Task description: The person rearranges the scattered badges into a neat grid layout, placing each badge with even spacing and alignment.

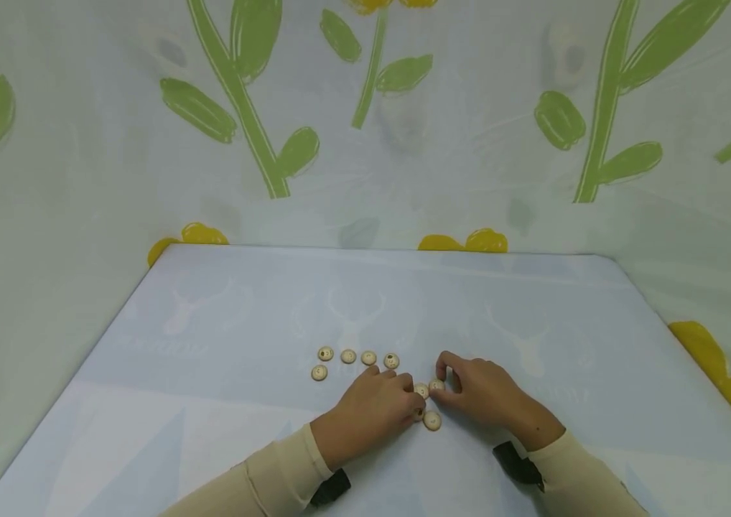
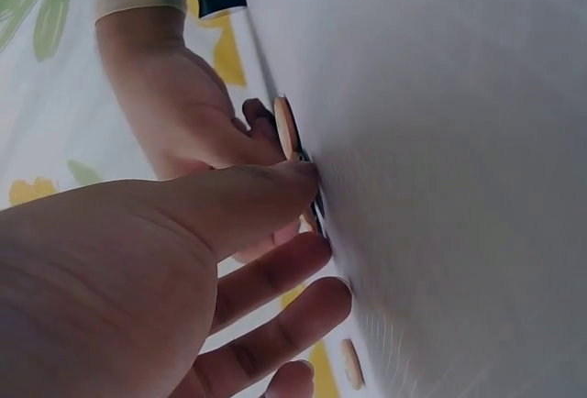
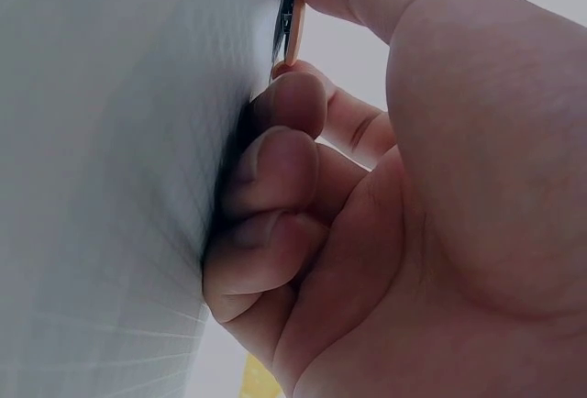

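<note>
My right hand (image 1: 485, 391) pinches a small round wooden disc (image 1: 436, 385) between thumb and index finger; the right wrist view shows the edge of this disc (image 3: 295, 27). The other fingers of that hand are curled against the table. My left hand (image 1: 372, 409) holds another disc (image 1: 418, 414) at its thumb and fingertips, mostly hidden from above. Between the hands lies a disc (image 1: 421, 390) close to the right hand's one. Nearer the front is a pale disc (image 1: 432, 421), just beside the left fingertips. The discs bear small dark marks, too small to read.
Left of the hands, several similar discs lie in a loose row, among them a dark-spotted disc (image 1: 325, 353) and a disc (image 1: 391, 360) by the left knuckles. Another disc (image 1: 319, 373) sits just below the row's left end. A pale-patterned cloth covers the table (image 1: 210, 316).
</note>
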A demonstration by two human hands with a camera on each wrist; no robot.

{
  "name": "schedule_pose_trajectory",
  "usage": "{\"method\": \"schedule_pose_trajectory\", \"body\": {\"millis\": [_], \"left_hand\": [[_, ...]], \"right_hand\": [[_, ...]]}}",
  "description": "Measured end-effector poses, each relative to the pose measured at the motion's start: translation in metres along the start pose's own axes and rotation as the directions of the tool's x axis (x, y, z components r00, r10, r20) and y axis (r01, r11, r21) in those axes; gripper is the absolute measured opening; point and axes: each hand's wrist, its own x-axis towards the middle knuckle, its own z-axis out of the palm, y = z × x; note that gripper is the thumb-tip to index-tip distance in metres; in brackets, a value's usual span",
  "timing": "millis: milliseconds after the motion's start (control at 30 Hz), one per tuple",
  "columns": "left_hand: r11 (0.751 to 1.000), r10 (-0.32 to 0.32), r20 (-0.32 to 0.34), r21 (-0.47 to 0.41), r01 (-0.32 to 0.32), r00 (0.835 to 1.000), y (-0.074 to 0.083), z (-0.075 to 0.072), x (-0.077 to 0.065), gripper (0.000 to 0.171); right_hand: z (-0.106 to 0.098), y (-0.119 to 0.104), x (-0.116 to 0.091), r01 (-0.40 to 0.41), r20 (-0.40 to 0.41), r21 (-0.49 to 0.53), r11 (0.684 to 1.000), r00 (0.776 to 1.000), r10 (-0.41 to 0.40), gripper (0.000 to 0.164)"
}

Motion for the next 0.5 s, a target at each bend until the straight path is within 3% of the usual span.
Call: {"method": "schedule_pose_trajectory", "body": {"millis": [267, 500], "left_hand": [[0.997, -0.01, -0.004, -0.071, 0.01, 1.0, -0.0021, -0.0007, -0.0001, 0.004], [0.974, -0.023, 0.08, -0.225, 0.041, 0.996, -0.0072, 0.0067, 0.0001, 0.009]], "right_hand": [[0.0005, 0.0016, -0.0008, 0.004, 0.005, 0.015, 1.0, 1.0, -0.004, 0.023], [0.0022, -0.0005, -0.0004, -0.011, 0.01, 0.014, 1.0, 1.0, 0.011, 0.022]]}}
